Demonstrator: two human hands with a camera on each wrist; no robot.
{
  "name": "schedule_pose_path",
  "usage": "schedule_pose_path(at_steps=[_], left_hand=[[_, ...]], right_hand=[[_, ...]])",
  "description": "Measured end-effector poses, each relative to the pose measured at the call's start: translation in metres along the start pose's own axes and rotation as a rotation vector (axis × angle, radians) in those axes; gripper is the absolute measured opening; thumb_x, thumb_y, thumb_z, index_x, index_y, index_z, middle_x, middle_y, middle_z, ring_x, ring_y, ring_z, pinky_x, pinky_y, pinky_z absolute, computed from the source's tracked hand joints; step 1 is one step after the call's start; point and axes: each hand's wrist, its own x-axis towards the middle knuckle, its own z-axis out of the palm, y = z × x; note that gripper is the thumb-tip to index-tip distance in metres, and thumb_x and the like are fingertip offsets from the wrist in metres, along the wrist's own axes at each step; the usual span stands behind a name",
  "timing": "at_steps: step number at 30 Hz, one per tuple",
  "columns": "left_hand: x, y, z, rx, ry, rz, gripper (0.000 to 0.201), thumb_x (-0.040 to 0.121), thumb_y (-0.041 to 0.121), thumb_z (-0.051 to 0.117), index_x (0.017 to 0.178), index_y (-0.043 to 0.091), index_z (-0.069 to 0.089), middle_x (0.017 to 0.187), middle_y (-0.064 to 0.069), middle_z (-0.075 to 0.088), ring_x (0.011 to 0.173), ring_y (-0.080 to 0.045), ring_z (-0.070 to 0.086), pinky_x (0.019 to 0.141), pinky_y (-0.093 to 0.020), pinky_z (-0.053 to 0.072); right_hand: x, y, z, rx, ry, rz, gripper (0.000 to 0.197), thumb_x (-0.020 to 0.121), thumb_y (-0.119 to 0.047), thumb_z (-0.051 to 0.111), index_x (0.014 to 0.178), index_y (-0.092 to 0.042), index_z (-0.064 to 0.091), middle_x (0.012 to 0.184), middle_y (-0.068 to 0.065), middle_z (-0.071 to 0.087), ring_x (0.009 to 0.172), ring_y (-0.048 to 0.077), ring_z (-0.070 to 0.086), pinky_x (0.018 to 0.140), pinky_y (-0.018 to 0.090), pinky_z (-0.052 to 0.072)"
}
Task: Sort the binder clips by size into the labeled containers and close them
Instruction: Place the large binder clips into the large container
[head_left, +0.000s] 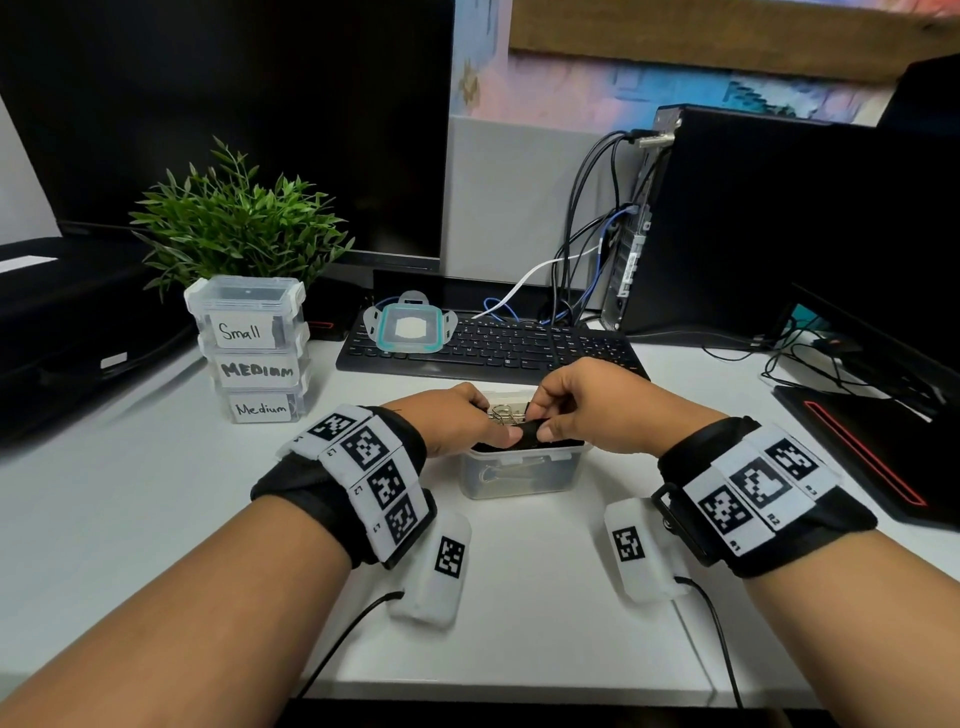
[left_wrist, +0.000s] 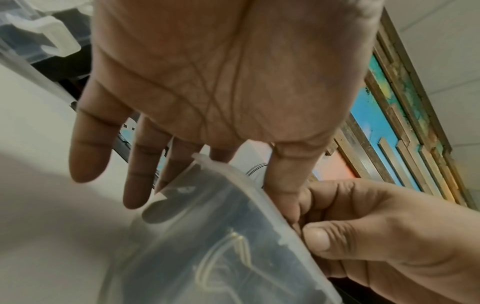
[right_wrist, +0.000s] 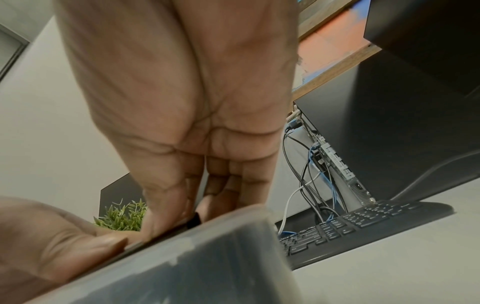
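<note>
1. Both hands meet over the open clear container (head_left: 522, 470) on the bench (head_left: 156, 519).
2. The right hand (head_left: 587, 410) pinches a black binder clip (head_left: 532, 434); the left hand (head_left: 457, 418) seems to steady it by thumb, other fingers relaxed.
3. Seat it flat (handles folded) so the lid (head_left: 410, 327) closes.

Three stacked containers were labelled by hand: "Small" on the top container (head_left: 244, 313), "MEDIUM" on the middle container (head_left: 258, 368), "Medium" on the bottom container (head_left: 261, 407). Wristband marker codes were too small to be read.
</note>
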Motion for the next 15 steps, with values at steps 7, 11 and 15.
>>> schedule_pose_path(at_steps=[7, 11, 15], left_hand=[[0.002, -0.001, -0.003, 0.012, -0.004, 0.012, 0.048, 0.079, 0.053, 0.065, 0.115, 0.026, 0.05, 0.091, 0.009, 0.05, 0.069, -0.004, 0.041, 0.058, -0.022, 0.032], [0.002, -0.003, -0.008, 0.07, -0.02, 0.03, 0.051, 0.077, 0.058, 0.064, 0.116, 0.028, 0.051, 0.095, 0.01, 0.051, 0.081, -0.007, 0.046, 0.068, -0.023, 0.037], [0.003, -0.002, -0.01, 0.071, -0.017, 0.043, 0.046, 0.082, 0.056, 0.059, 0.117, 0.026, 0.054, 0.082, 0.012, 0.049, 0.077, -0.005, 0.046, 0.064, -0.02, 0.038]], right_hand=[[-0.001, 0.003, 0.0, 0.037, 0.021, -0.01, 0.013, 0.082, -0.012, 0.072, 0.085, -0.024, 0.068, 0.07, -0.011, 0.064, 0.06, 0.0, 0.054, 0.054, 0.003, 0.041], [-0.002, 0.003, 0.002, 0.015, -0.03, -0.034, 0.015, 0.078, -0.019, 0.076, 0.092, -0.021, 0.071, 0.077, -0.005, 0.063, 0.068, 0.007, 0.053, 0.07, 0.022, 0.047], [-0.001, 0.003, 0.003, 0.007, -0.018, -0.03, 0.013, 0.077, -0.022, 0.077, 0.089, -0.023, 0.071, 0.071, -0.008, 0.06, 0.064, 0.006, 0.051, 0.065, 0.02, 0.043]])
